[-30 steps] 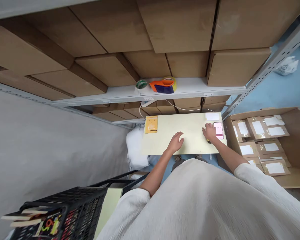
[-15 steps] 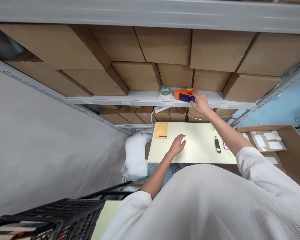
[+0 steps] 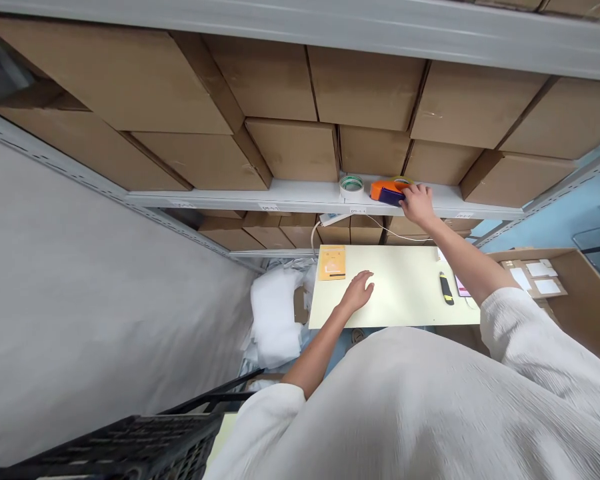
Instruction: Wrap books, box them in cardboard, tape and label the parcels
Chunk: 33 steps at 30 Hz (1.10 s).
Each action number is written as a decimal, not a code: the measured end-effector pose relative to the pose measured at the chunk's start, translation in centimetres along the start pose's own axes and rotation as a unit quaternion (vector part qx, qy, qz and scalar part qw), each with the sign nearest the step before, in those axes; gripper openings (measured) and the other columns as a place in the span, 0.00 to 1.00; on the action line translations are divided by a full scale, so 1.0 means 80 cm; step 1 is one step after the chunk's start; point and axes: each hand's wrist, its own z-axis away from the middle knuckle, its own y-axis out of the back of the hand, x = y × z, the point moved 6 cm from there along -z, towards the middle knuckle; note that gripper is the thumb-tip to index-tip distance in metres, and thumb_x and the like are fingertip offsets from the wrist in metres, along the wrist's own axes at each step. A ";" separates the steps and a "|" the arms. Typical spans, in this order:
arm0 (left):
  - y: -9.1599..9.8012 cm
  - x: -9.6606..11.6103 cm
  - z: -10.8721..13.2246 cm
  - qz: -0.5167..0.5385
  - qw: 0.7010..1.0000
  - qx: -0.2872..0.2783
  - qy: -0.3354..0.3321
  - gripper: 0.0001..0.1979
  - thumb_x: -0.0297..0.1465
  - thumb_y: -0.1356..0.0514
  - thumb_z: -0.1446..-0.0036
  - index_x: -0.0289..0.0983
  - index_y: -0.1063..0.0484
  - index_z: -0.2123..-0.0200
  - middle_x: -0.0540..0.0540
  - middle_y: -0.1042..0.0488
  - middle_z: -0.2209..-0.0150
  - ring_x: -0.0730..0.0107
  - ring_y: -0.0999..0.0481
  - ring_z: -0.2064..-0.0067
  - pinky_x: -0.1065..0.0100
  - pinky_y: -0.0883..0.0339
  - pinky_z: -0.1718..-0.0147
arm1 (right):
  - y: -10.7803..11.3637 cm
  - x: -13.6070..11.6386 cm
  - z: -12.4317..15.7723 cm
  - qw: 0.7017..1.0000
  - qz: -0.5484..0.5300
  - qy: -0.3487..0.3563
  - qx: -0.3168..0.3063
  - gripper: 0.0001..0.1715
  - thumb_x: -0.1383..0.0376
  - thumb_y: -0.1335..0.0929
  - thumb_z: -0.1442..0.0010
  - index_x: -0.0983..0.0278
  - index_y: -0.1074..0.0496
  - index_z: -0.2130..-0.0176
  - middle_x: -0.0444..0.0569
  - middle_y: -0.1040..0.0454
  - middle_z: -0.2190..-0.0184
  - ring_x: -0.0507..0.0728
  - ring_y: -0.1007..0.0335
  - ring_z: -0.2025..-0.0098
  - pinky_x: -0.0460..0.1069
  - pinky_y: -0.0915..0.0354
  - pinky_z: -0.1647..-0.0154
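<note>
On the shelf stands an orange and dark purple tape dispenser [image 3: 386, 193]. My right hand [image 3: 419, 204] has its fingers closed around the right end of it, and they hide that end. To its left a roll of tape [image 3: 351, 188], white outside and green inside, rests apart. My left hand [image 3: 357, 292] hovers low over the pale table [image 3: 395, 293] with its fingers loosely apart and nothing in them. A yellow booklet or packet [image 3: 333, 262] lies on the table to the left of that hand.
Cardboard boxes [image 3: 290, 150] fill the shelves. A black and yellow utility knife [image 3: 446, 289] and a phone [image 3: 463, 287] lie on the table's right side. An open carton [image 3: 593, 293] holds labelled parcels at right. A black crate [image 3: 145, 443] stands lower left.
My right hand has closed on the tape dispenser's right end. The view has shifted, so the shelf and table appear further right. My left hand stays over the table, fingers still apart.
</note>
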 end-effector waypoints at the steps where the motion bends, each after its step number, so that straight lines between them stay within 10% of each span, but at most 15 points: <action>1: 0.000 0.000 0.000 0.000 1.000 -0.004 -0.002 0.21 0.33 0.45 0.28 0.39 0.26 0.36 0.38 0.28 0.30 0.56 0.33 0.25 0.50 0.41 0.24 | 0.003 -0.002 0.002 1.000 0.005 0.001 -0.001 0.26 0.54 0.36 0.27 0.67 0.25 0.41 0.68 0.25 0.46 0.76 0.41 0.41 0.73 0.46 0.39; 15: -0.045 0.033 -0.024 -0.008 0.999 -0.040 -0.020 0.21 0.33 0.44 0.29 0.42 0.25 0.36 0.40 0.26 0.31 0.56 0.30 0.27 0.52 0.38 0.26 | 0.030 0.012 0.187 0.995 -0.015 -0.093 0.040 0.22 0.50 0.36 0.27 0.61 0.26 0.44 0.62 0.24 0.50 0.74 0.36 0.46 0.67 0.42 0.43; 33: -0.137 0.064 0.008 -0.056 0.989 -0.126 0.053 0.22 0.33 0.44 0.28 0.40 0.26 0.35 0.41 0.26 0.31 0.54 0.28 0.29 0.51 0.35 0.27 | -0.172 0.093 0.482 0.924 -0.049 -0.309 -0.220 0.18 0.58 0.33 0.30 0.66 0.26 0.47 0.64 0.22 0.48 0.71 0.32 0.44 0.60 0.39 0.44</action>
